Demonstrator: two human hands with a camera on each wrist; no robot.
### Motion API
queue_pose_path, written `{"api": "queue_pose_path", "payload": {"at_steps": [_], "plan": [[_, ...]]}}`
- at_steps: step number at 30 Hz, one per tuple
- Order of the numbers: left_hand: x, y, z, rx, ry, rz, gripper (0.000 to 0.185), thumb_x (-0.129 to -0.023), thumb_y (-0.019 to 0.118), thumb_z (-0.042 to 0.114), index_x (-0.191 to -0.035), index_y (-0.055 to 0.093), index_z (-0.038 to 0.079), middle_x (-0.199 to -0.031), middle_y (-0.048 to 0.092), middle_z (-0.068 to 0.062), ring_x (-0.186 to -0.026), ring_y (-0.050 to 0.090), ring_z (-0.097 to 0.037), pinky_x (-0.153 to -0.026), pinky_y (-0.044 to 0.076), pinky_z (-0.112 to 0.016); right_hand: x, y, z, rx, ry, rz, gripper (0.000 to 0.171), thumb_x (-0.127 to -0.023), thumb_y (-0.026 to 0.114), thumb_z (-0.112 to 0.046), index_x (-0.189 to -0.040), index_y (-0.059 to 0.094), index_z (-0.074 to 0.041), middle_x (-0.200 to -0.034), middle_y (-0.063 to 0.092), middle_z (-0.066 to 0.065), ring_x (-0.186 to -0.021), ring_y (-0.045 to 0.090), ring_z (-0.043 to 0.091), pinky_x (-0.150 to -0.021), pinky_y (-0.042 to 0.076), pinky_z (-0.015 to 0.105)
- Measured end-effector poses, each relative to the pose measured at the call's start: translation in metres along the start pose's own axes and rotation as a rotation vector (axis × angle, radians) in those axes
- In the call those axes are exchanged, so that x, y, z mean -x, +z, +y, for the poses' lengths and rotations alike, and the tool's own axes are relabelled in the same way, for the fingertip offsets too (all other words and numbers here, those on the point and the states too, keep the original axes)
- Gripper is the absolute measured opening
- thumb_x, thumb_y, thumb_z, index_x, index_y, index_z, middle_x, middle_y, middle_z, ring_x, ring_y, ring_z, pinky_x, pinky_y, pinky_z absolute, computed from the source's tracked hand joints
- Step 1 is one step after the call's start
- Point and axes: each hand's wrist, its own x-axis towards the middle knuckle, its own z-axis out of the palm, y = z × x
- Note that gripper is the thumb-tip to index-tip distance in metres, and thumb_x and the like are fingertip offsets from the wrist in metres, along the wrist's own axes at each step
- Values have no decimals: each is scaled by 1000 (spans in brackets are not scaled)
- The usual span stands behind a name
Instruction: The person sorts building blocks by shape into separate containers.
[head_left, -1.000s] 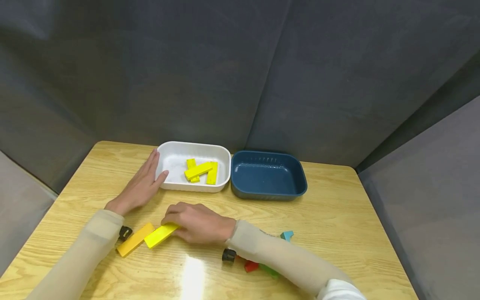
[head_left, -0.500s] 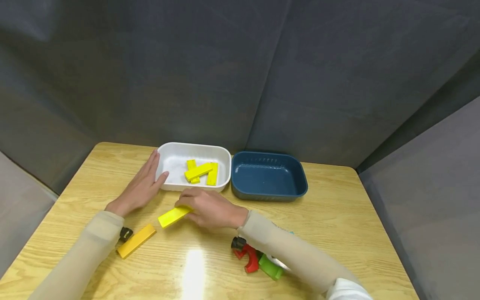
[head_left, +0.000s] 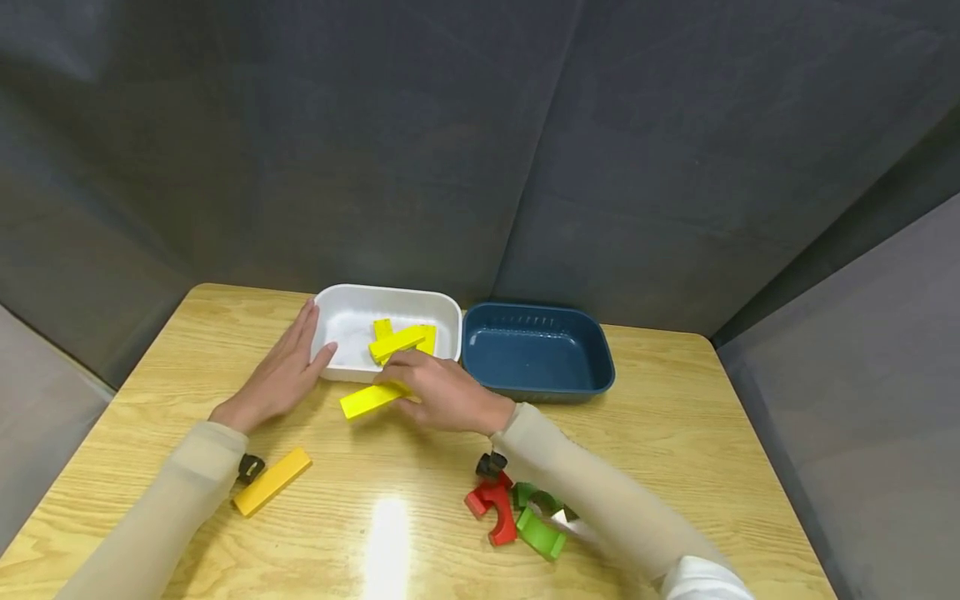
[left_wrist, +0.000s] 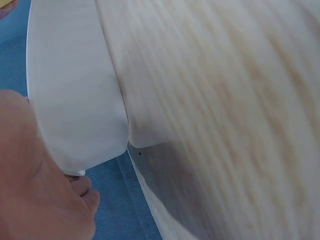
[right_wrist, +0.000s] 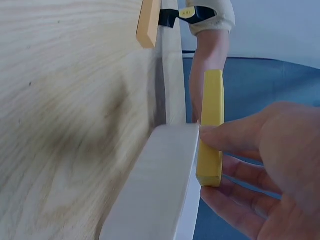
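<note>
1. Fingers and thumb of the right hand (head_left: pixel 442 396) pinch one end of a bright yellow block (head_left: pixel 372 400), so most of its length juts out to their left, clear of the wooden table (head_left: pixel 675 433). The grip on the end leaves the rest free to go in first, as I judge it.
2. Just beyond those fingers stands the white bin (head_left: pixel 341 317); the wrist view shows the block (right_wrist: pixel 211 127) held on edge right beside the bin's near rim (right_wrist: pixel 155 185), apparently not yet inside.
3. Past the fingertips, inside the bin, lie more yellow blocks (head_left: pixel 399 340), crossed over one another.
4. Left hand (head_left: pixel 281 375) lies flat on the table with straight, relaxed fingers, holding nothing; its fingertips and thumb rest against the bin's left end wall, likely steadying it.
5. Right of the pinching fingers sits a dark blue bin (head_left: pixel 537 354), with nothing visible in it, just beside the white one.
6. Behind the left wrist, an orange-yellow block (head_left: pixel 272 482) lies flat on the table.
7. Back under the right forearm sit a red arch piece (head_left: pixel 491 508) and green curved pieces (head_left: pixel 538 525), well apart from both bins.
</note>
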Motion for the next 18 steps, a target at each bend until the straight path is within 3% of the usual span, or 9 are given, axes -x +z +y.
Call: {"api": "queue_pose_path", "payload": {"at_steps": [18], "plan": [[0, 0, 0, 0, -5, 3, 84, -115, 31, 54, -171, -8, 5, -178, -20, -4, -165, -1, -41, -131, 10, -63, -4, -11, 33, 0, 135, 66, 38, -100, 79, -19, -137, 73, -12, -134, 68, 4, -121, 63, 18, -100, 58, 35]]}}
